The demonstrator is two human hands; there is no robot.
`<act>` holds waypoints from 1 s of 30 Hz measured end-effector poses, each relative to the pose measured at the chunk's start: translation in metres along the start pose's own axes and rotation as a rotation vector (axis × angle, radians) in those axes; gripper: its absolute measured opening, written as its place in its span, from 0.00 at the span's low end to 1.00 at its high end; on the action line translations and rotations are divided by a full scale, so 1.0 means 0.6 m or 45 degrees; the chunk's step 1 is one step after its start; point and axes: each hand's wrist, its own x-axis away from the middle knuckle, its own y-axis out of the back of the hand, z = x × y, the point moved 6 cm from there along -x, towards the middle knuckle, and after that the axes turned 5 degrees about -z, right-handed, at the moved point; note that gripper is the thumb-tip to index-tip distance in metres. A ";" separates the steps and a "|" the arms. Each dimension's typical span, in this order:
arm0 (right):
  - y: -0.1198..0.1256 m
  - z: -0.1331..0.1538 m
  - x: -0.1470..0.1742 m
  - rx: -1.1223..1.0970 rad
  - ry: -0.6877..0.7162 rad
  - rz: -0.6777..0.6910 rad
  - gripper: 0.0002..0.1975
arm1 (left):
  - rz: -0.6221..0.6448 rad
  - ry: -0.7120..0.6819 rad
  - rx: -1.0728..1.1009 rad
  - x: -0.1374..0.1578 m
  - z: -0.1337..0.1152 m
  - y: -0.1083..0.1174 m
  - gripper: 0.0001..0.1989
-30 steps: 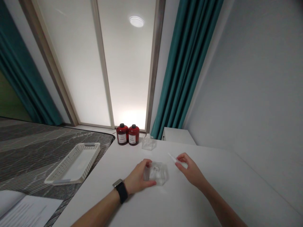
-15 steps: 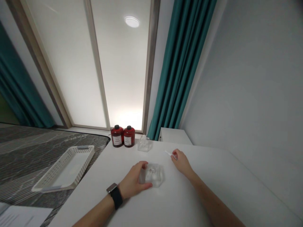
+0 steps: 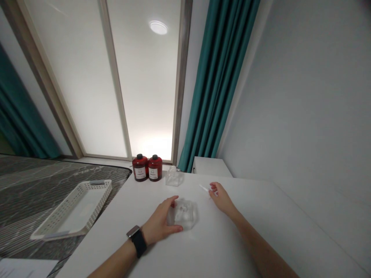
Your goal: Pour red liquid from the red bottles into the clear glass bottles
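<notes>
Low on the white table stands a clear, square glass bottle (image 3: 185, 216), its round mouth facing up. My left hand (image 3: 160, 220), with a black-banded watch on the wrist, curls round the bottle's left side, thumb at the near edge and fingers at the far edge. To the right, my right hand (image 3: 220, 197) pinches a thin whitish stick-like piece (image 3: 203, 188) just above or on the table; its far end points left, and the fingers hide the rest. Beyond the hands sits a second clear bottle (image 3: 173, 178) with a pale top.
Two dark red bottles (image 3: 140, 170) with black caps and white labels stand at the table's (image 3: 208, 247) far left corner. A white perforated basket (image 3: 62, 233) lies left, on a lower grey patterned surface, with paper (image 3: 27, 267) nearer me. A white cabinet (image 3: 213, 166) stands behind the table.
The whole scene has shifted slightly left in view. My left hand keeps its place round the bottle. The fingers of my right hand look slightly looser round the thin piece.
</notes>
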 end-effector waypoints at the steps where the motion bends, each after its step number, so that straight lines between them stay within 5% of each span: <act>1: 0.005 0.002 0.000 -0.017 -0.003 -0.002 0.12 | 0.004 -0.013 0.000 0.000 0.001 0.000 0.47; 9: 0.035 0.083 0.051 -0.238 0.036 0.052 0.14 | 0.036 -0.105 -0.086 0.001 -0.005 0.012 0.39; 14: -0.016 0.154 0.131 -0.436 0.133 0.444 0.46 | 0.040 -0.118 -0.158 -0.003 -0.012 0.011 0.40; 22: -0.051 0.139 0.134 -0.455 0.021 0.487 0.49 | 0.041 -0.192 -0.260 -0.007 -0.017 0.012 0.41; 30: -0.020 0.107 0.131 -0.406 0.019 0.420 0.48 | -0.064 -0.236 -0.318 -0.003 -0.026 0.052 0.14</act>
